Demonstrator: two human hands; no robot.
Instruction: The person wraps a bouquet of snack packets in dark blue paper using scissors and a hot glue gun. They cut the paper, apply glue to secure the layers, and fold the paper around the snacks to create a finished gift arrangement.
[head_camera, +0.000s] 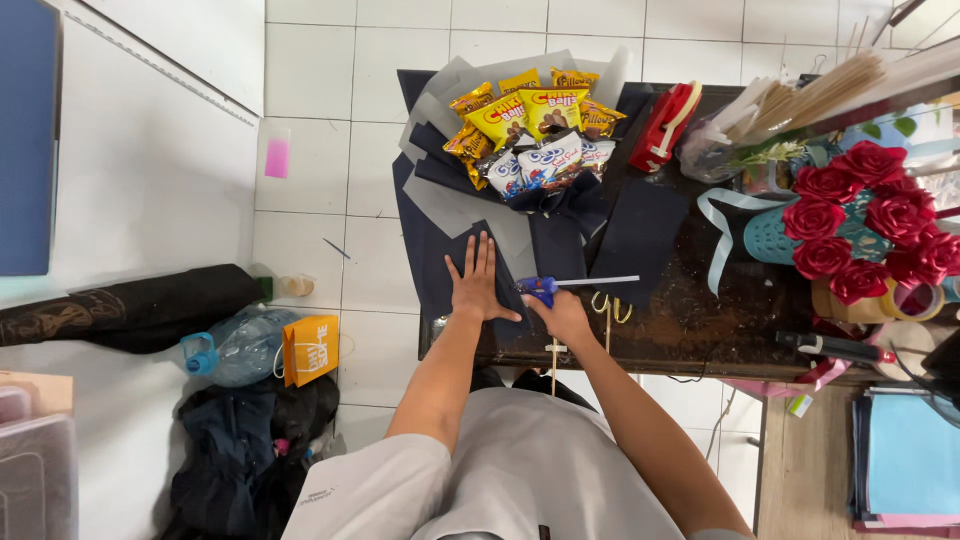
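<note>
The left hand (478, 285) lies flat with fingers spread on a dark blue paper sheet (470, 262) at the near edge of the dark surface (700, 320). The right hand (562, 315) is closed around a blue glue gun (545, 288), just beside the left hand and below the snack bouquet (535, 135).

matt dark paper sheets (640, 235), glossy foil snack packets (535, 135), shiny satin red roses (865, 220), dark mottled stone tabletop (700, 320), wooden skewers (815, 95)

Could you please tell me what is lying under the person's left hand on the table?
The left hand presses flat on a dark navy paper sheet overlapping grey paper. Whatever lies beneath those sheets is covered.
</note>
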